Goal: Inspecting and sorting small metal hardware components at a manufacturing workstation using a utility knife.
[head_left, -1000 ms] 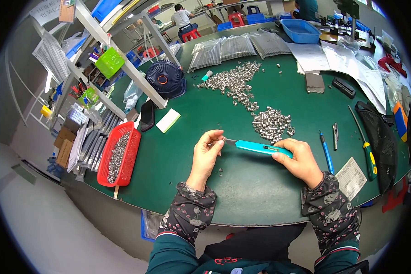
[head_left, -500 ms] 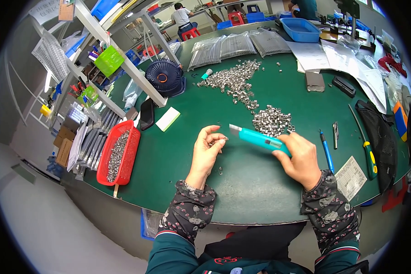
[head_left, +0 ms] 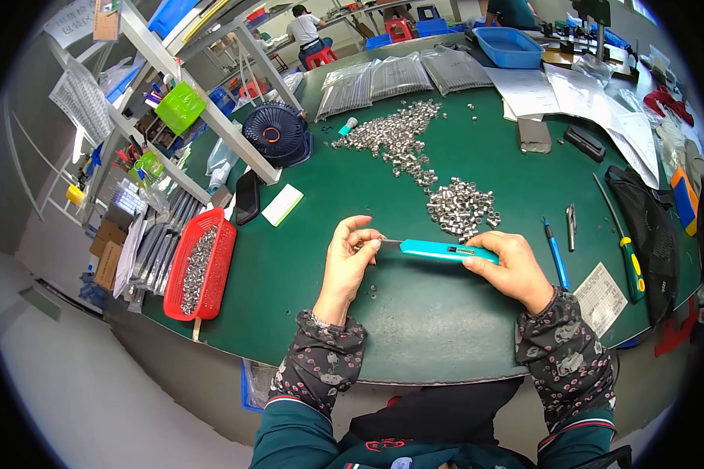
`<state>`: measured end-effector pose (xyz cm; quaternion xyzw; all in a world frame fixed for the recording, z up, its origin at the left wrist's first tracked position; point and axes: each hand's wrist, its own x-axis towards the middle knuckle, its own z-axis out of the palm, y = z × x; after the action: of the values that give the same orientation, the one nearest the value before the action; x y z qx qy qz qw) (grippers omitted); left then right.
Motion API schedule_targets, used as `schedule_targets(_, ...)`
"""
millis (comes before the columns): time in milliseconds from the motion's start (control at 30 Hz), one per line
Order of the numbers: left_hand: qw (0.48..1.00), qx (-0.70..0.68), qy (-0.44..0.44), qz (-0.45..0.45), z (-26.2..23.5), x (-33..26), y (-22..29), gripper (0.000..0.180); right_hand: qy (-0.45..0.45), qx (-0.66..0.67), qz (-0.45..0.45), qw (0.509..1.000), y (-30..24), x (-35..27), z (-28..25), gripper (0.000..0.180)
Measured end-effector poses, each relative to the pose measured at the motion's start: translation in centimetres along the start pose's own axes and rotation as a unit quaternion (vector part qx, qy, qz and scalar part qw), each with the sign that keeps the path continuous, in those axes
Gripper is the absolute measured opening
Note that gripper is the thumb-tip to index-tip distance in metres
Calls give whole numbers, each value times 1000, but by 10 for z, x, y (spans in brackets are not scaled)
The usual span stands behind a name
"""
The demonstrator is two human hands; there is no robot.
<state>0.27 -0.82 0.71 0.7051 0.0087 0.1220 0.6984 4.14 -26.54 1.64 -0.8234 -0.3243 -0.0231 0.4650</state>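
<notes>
My right hand [head_left: 512, 266] is closed round the teal handle of a utility knife [head_left: 438, 250]. Its blade points left and reaches the fingertips of my left hand [head_left: 349, 258]. Those fingers are pinched on a small metal ring, mostly hidden by the thumb and the blade tip. Just beyond the knife lies a small heap of short silvery metal rings [head_left: 463, 207]. A larger spread of the same rings [head_left: 391, 137] stretches farther back on the green table [head_left: 422, 336]. More of them fill a red plastic basket [head_left: 181, 309] on the left.
A dark fan [head_left: 275, 133], a phone [head_left: 247, 197] and a notepad [head_left: 282, 205] stand at the left by a shelf post. On the right lie a blue pen [head_left: 556, 254], a screwdriver [head_left: 632, 266] and a black mesh bag [head_left: 648, 242]. Bagged tubes [head_left: 399, 78] lie at the back.
The knife has swung down and left, so its blade now meets the left fingertips; before, it was held apart from them. The left hand has hardly moved.
</notes>
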Motion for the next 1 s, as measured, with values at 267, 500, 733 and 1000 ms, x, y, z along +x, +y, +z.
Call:
schedule_targets(267,961,-260,-18,-92,-3,4,-2,11,199,139,34,970,-5,3,-9,24)
schedule_targets(500,987,136,-80,-33,54,13,8,14,246,122,22,961,-6,2,-8,22)
schedule_targets(733,868,479,-51,121,80,32,-3,11,250,128,15,960,-4,3,-5,23)
schedule_targets(1000,851,498,-60,153,82,33,-8,8,258,131,-8,957,-3,5,-5,22)
